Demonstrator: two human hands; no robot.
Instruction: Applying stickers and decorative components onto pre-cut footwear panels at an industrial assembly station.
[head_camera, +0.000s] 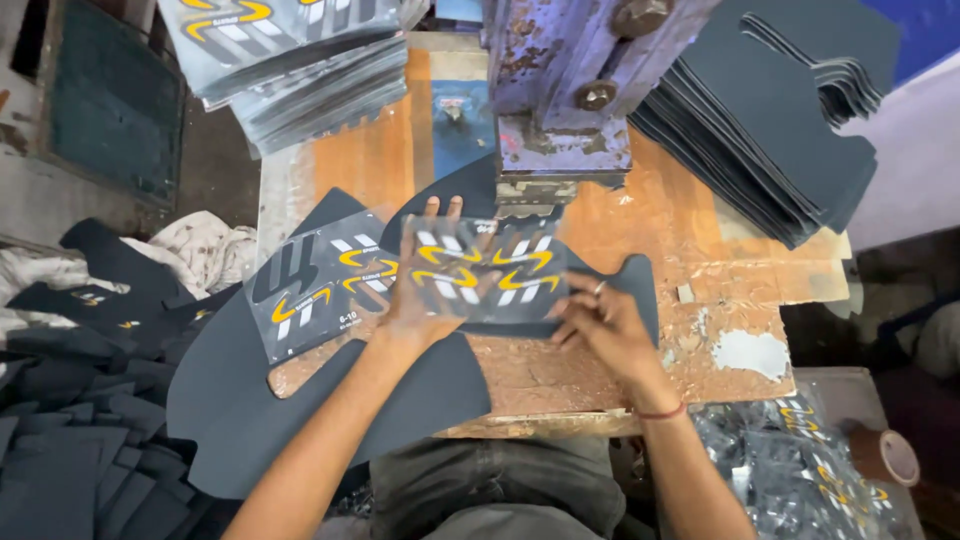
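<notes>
My left hand (418, 300) lies flat with fingers spread under a clear film sheet (490, 270) printed with yellow and white marks, pressing it onto a dark grey fabric cut piece (640, 285). My right hand (598, 322) pinches the sheet's lower right edge against that fabric. Both sit just below the foot of a rusty purple press head (560, 150). Another printed film sheet (315, 285) lies to the left on a second dark fabric piece (250, 400).
A tall stack of dark cut pieces (770, 140) stands at the back right. Piled printed sheets (290, 60) sit at the back left. More dark pieces (70, 450) heap on the left. A bag of printed films (800, 470) lies at lower right on the worn orange table (700, 280).
</notes>
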